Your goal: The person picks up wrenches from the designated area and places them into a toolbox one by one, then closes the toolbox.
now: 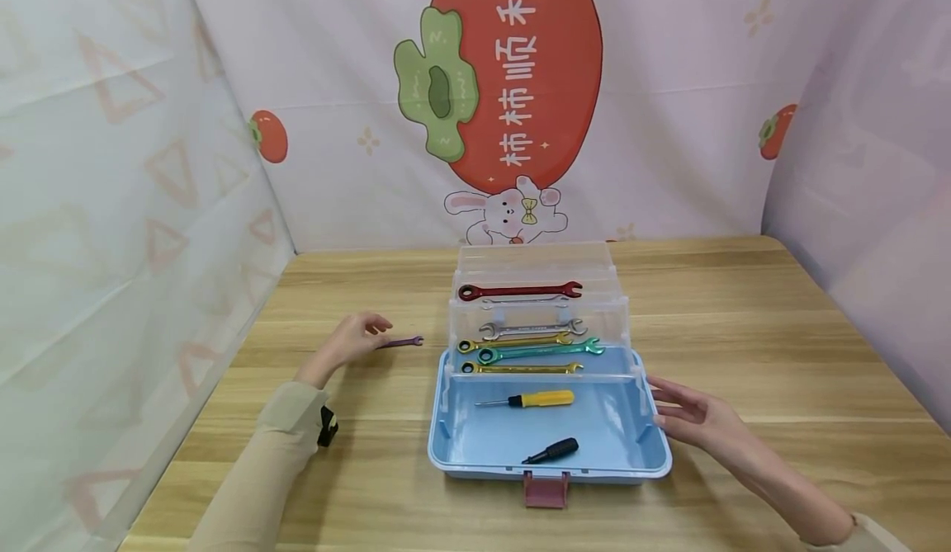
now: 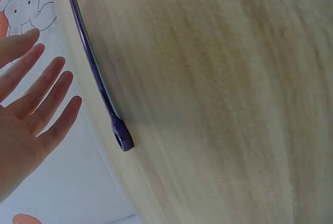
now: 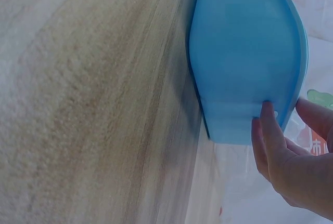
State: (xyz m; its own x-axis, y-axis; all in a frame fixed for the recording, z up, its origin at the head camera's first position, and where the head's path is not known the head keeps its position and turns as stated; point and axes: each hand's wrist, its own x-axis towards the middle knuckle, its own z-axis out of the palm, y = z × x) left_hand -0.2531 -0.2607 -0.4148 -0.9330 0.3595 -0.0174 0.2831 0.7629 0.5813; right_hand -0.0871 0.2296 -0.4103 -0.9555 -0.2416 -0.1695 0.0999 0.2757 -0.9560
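A small purple combination wrench [image 2: 96, 73] lies on the wooden table, left of a light blue toolbox [image 1: 617, 453]. My left hand [image 1: 358, 339] hovers right by it, fingers spread and apart from it in the left wrist view. At the toolbox's right side, my right hand [image 3: 291, 161] holds the rim, thumb at the upper edge and fingertips against the outer wall. Inside the box are a yellow-handled screwdriver [image 1: 546, 398] and a black-handled one [image 1: 555, 450]. Raised clear trays [image 1: 538, 317] carry red [image 1: 520, 291], silver [image 1: 531, 329], green [image 1: 538, 351] and gold wrenches [image 1: 523, 368].
The wooden table [image 1: 713, 313] extends to both sides of the toolbox. A pink latch [image 1: 546, 493] hangs from the box's front. Behind the table is a printed cloth backdrop [image 1: 654, 123], with a pale cloth wall [image 1: 111, 230] on the left.
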